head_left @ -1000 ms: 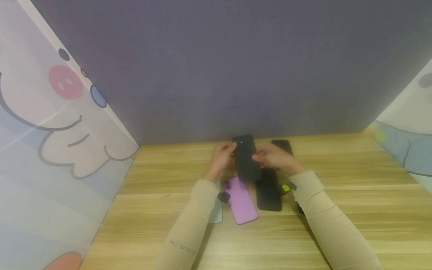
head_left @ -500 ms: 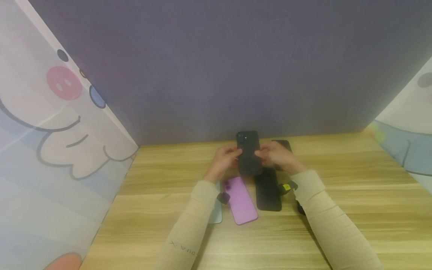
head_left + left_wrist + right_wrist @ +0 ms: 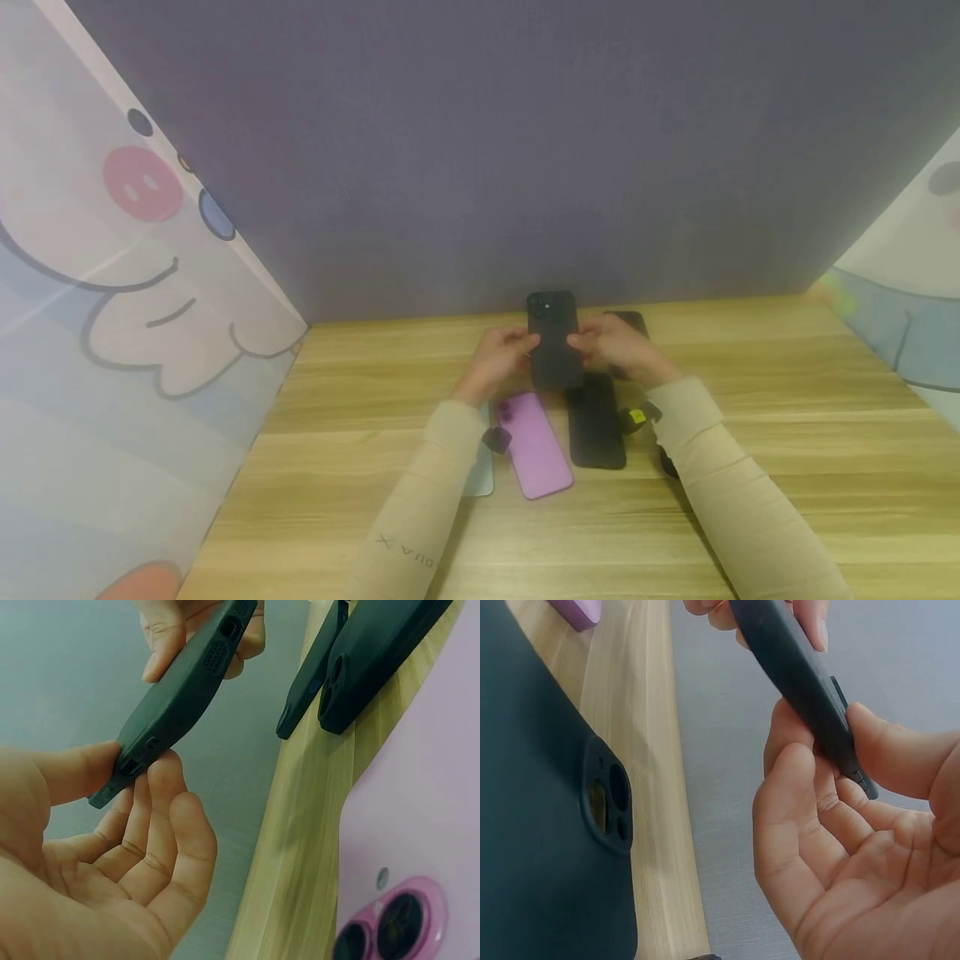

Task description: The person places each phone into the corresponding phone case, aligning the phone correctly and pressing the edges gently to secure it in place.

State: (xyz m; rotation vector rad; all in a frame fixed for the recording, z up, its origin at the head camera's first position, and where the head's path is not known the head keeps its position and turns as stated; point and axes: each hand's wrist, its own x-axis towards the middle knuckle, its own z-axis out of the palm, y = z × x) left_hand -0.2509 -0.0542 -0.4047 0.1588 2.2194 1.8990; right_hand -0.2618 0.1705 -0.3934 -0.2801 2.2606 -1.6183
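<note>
Both hands hold a black-cased phone [image 3: 555, 362] upright over the back of the table, its camera corner at the upper left. My left hand [image 3: 495, 354] pinches its left edge between thumb and fingertips, and my right hand [image 3: 618, 350] grips the opposite edge likewise. Button and port cutouts show along the case's sides in the left wrist view. Below lie a pink phone [image 3: 536, 450] with its back up and a black phone case [image 3: 597, 425]. Wood shows through that case's camera opening [image 3: 598, 806] in the right wrist view.
Another dark phone-shaped thing [image 3: 630, 321] lies behind my right hand. A pale flat phone-like thing [image 3: 482, 475] is partly under my left forearm, and a dark object [image 3: 667, 462] peeks out by my right sleeve. A grey panel [image 3: 525, 167] borders the wooden table [image 3: 337, 467].
The black-cased phone has moved slightly right and up and straightened from a tilt, the right thumb shifting with it. In the last half second almost nothing differs.
</note>
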